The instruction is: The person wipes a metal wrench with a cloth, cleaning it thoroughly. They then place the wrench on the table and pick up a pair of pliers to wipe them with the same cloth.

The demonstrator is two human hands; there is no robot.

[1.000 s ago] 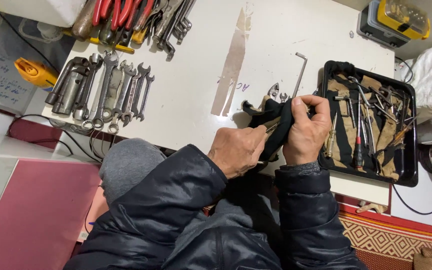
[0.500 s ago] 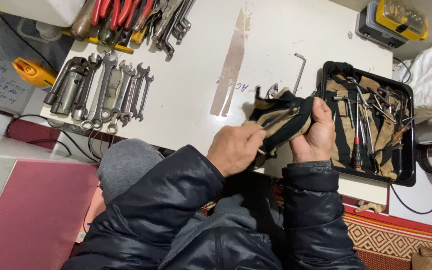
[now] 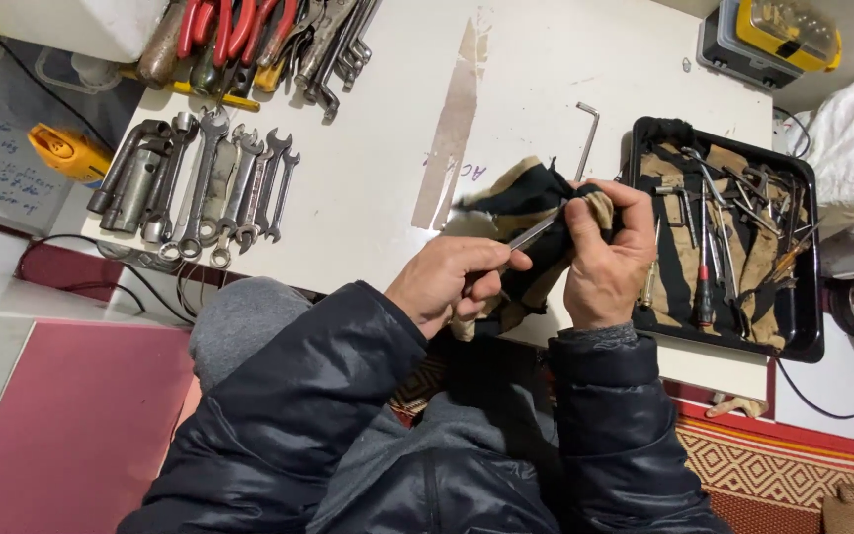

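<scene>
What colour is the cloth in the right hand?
Black and tan cloth, clearest in the head view.

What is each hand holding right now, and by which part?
The left hand grips a slim metal tool by its near end. The right hand holds a black and tan cloth, bunched around the tool's far end.

The right hand (image 3: 605,259), which half a second ago lay open under the black and tan cloth (image 3: 531,213), has closed its fingers over the cloth again; the left hand (image 3: 447,282) has slid back toward the body, so more of the thin metal tool (image 3: 531,234) shows; the cloth now hides the pliers on the white table (image 3: 378,178)
</scene>
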